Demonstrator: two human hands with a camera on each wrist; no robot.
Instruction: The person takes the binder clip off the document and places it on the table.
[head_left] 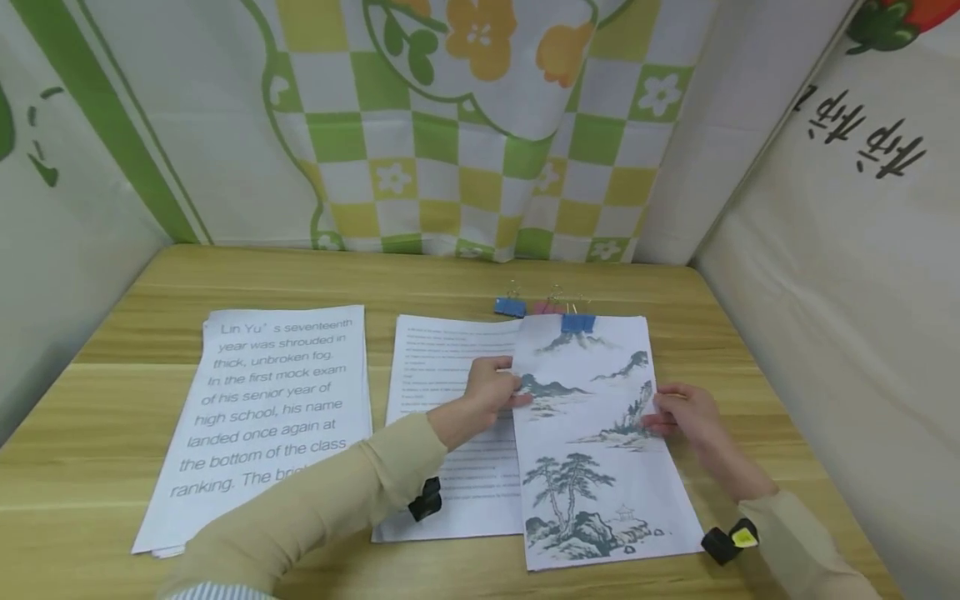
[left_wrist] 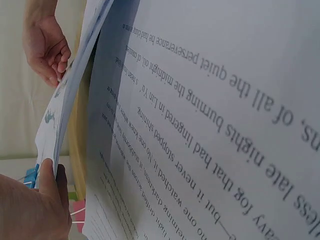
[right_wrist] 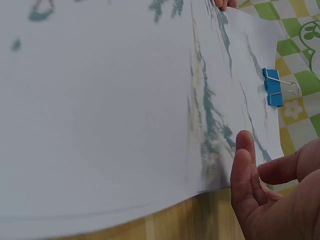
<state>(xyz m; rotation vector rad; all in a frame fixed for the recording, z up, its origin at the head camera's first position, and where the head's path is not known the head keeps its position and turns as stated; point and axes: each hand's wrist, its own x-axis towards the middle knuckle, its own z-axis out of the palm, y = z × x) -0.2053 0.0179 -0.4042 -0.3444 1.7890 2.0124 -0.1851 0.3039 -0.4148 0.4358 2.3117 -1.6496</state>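
Observation:
A stack of paper [head_left: 592,433] with a landscape painting on top is raised at its left side, partly over a stack of text pages [head_left: 457,350]. A blue binder clip [head_left: 578,323] grips its top edge; the same clip [right_wrist: 273,87] shows in the right wrist view. My left hand [head_left: 491,390] pinches the painted stack's left edge, thumb on top and fingers beneath, as the left wrist view shows. At the right edge is my right hand [head_left: 686,417], its fingers fairly straight and its thumb apart from them; whether they touch the paper is unclear.
Another stack of large-print text pages [head_left: 277,400] lies at the left of the wooden table [head_left: 420,283]. Behind the painted stack are a blue binder clip [head_left: 511,307] and a pink one [head_left: 550,307]. Patterned cloth [head_left: 465,167] hangs at the back, with pale cloth at both sides.

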